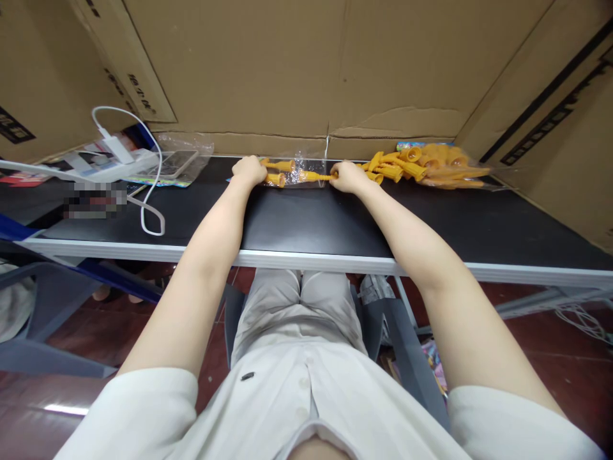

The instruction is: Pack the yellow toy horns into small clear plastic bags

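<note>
A small clear plastic bag [301,171] lies at the far middle of the black table [306,223], with a few yellow plastic horn-shaped pieces [280,166] in it. My left hand [249,170] is closed on the bag's left end. My right hand [347,177] is closed at the bag's right end, pinching a yellow piece [316,176] that pokes toward it. Just right of that hand lies a heap of the same yellow pieces [421,165] on clear plastic wrap.
Cardboard sheets [287,64] wall the table's back and right side. At the far left are a white charger with its looped cable [143,191], printed papers and an empty clear bag [184,156]. Grey chair parts and loose cables sit below the table edge.
</note>
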Motion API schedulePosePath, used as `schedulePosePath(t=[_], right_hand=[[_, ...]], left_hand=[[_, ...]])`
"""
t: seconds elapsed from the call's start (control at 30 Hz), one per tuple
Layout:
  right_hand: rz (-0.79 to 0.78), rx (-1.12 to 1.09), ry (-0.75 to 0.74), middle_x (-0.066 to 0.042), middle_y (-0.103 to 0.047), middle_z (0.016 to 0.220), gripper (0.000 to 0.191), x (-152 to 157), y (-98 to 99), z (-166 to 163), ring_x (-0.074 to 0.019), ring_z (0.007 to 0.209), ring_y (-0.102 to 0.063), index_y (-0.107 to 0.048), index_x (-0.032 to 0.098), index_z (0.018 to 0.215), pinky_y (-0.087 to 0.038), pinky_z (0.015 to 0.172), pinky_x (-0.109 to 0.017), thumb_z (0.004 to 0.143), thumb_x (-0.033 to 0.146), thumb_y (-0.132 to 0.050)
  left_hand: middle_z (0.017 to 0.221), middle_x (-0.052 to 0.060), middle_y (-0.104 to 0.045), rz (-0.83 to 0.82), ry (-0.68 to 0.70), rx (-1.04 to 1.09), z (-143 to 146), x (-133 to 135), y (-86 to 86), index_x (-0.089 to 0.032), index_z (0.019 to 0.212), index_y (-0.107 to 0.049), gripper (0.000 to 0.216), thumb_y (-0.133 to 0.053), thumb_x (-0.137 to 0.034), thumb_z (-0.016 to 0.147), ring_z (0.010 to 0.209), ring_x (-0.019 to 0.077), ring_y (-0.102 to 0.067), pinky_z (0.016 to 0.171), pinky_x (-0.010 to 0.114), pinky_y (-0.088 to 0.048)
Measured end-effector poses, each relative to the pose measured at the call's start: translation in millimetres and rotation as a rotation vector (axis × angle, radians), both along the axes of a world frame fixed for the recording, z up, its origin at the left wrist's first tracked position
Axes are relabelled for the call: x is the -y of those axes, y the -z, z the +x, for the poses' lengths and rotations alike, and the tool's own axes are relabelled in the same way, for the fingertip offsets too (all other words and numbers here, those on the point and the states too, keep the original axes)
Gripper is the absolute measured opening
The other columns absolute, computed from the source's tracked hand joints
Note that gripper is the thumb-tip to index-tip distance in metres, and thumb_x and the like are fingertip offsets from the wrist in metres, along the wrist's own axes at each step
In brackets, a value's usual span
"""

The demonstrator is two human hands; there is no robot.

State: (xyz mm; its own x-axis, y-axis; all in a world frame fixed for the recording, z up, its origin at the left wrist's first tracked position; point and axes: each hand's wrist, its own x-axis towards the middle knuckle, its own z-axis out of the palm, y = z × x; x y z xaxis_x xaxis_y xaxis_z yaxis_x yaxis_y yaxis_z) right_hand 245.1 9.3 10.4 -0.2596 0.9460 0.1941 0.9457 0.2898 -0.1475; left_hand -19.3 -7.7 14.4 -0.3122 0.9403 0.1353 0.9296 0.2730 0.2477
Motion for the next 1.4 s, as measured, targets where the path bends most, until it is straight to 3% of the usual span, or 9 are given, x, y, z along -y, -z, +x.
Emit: schedulePosePath(t=[0.2,0.33,0.43,0.6,0.77,1.1,1.4], right_hand=[[0.01,0.141,-0.135,-0.014,-0.075,0.126,0.024,-1,-3.4,-1,-0.0306,0.119,-0.07,-0.077,0.017,0.114,-0.056,0.102,-0.039,0.095,0.022,-0.064],[-0.007,0.118,-0.12,-0.014,-0.078,0.115,0.019,1,-6.0,1,-0.0308,0.11,-0.072,-0.078,0.018,0.107,-0.057,0.094,-0.039,0.093,0.024,-0.066],[0.011,0.113,-0.072,-0.016,-0.078,0.114,0.019,3,-7.3,1,-0.0334,0.109,-0.072,-0.078,0.017,0.107,-0.057,0.094,-0.042,0.093,0.025,-0.066],[0.076,0.099,-0.025,-0.021,-0.073,0.124,0.03,7,-9.1,0,-0.0394,0.118,-0.069,-0.074,0.014,0.12,-0.055,0.102,-0.05,0.094,0.023,-0.062],[0.094,0.087,-0.029,-0.025,-0.069,0.13,0.035,6,-7.9,-1,-0.0431,0.125,-0.065,-0.07,0.01,0.126,-0.052,0.107,-0.056,0.095,0.021,-0.057],[0.111,0.077,-0.04,-0.025,-0.068,0.131,0.037,4,-4.5,-1,-0.0436,0.127,-0.063,-0.069,0.011,0.129,-0.051,0.107,-0.058,0.096,0.022,-0.055],[0.119,0.129,-0.052,-0.024,-0.07,0.129,0.039,8,-7.4,-5,-0.0438,0.125,-0.064,-0.071,0.011,0.129,-0.052,0.105,-0.057,0.095,0.021,-0.055]], left_hand=[[0.158,0.029,-0.056,0.077,0.059,-0.029,0,1,5.8,-0.002,0.148,-0.062,0.059,-0.038,-0.03,0.102,0.145,0.04,-0.058,0.122,0.048,-0.046],[0.164,0.025,-0.052,0.127,0.288,-0.021,-10,-10,16.8,0.0,0.153,-0.057,0.062,-0.028,-0.026,0.104,0.156,0.0299,-0.047,0.129,0.038,-0.034],[0.17,0.016,-0.048,0.047,0.418,0.024,-15,-20,21.7,-0.008,0.16,-0.052,0.064,-0.025,-0.026,0.105,0.161,0.0218,-0.04,0.132,0.033,-0.026],[0.17,0.012,-0.049,-0.01,0.42,0.018,-10,-27,22.9,-0.015,0.163,-0.051,0.064,-0.03,-0.035,0.106,0.158,0.0228,-0.045,0.13,0.029,-0.028],[0.16,0.014,-0.058,0.003,0.396,0.03,-1,-30,26.0,-0.023,0.156,-0.06,0.061,-0.035,-0.04,0.104,0.154,0.0285,-0.049,0.129,0.039,-0.032],[0.148,0.013,-0.065,0.002,0.468,0.036,5,-24,22.1,-0.021,0.137,-0.071,0.053,-0.031,-0.033,0.104,0.147,0.0267,-0.052,0.127,0.037,-0.034],[0.152,0.018,-0.062,-0.003,0.485,0.109,9,-12,11.9,-0.011,0.135,-0.072,0.057,-0.029,-0.034,0.105,0.149,0.0256,-0.051,0.127,0.033,-0.034]])
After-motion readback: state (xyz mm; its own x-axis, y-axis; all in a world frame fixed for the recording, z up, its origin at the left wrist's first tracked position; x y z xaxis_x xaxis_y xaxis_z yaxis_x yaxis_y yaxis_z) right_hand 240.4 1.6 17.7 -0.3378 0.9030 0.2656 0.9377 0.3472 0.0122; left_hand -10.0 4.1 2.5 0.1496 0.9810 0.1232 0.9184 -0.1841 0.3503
